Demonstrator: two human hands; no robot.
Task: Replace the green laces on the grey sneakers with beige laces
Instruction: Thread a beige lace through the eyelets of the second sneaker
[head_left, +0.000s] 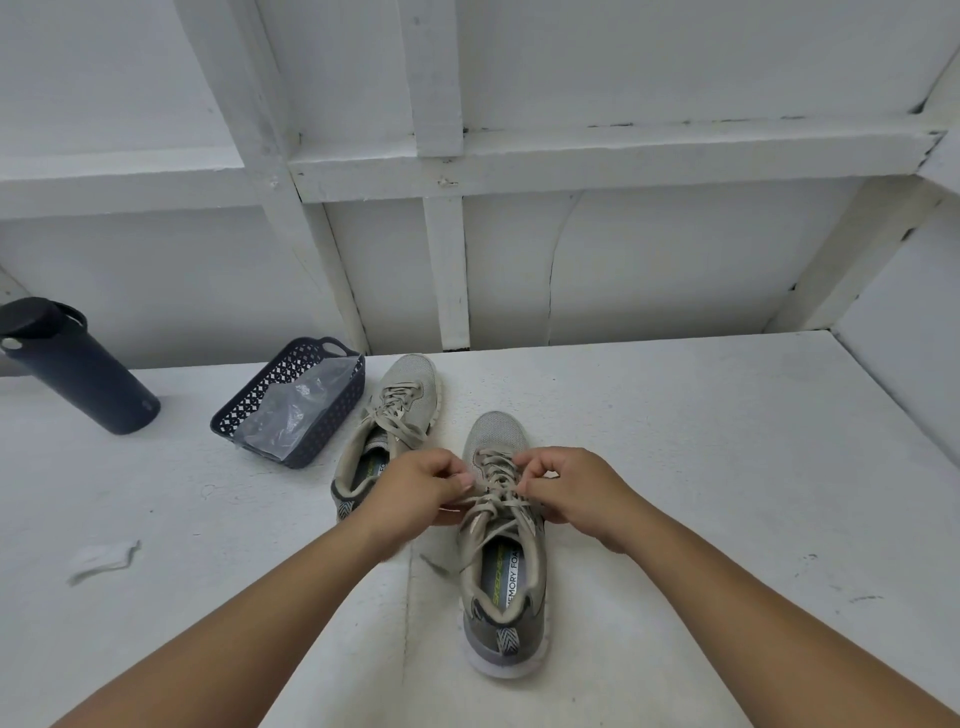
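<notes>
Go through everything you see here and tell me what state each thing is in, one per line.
Near sneaker: upright, laced beige, being tied.
Far sneaker: upright, laced beige, lace ends loose.
Left hand: fingers pinching the near sneaker's lace.
Right hand: fingers pinching the same lace.
Basket: upright, holding a clear plastic bag.
Bottle: upright, lid on.

There is just one camera, and it sits on the person's head. It looks forward and down, so both arms reach up from the bottom edge. The hands (488, 486) are close, near the middle. The wide lens takes in the white table (701, 467) below and the white wall (623, 260) behind it, which fills the top half.
</notes>
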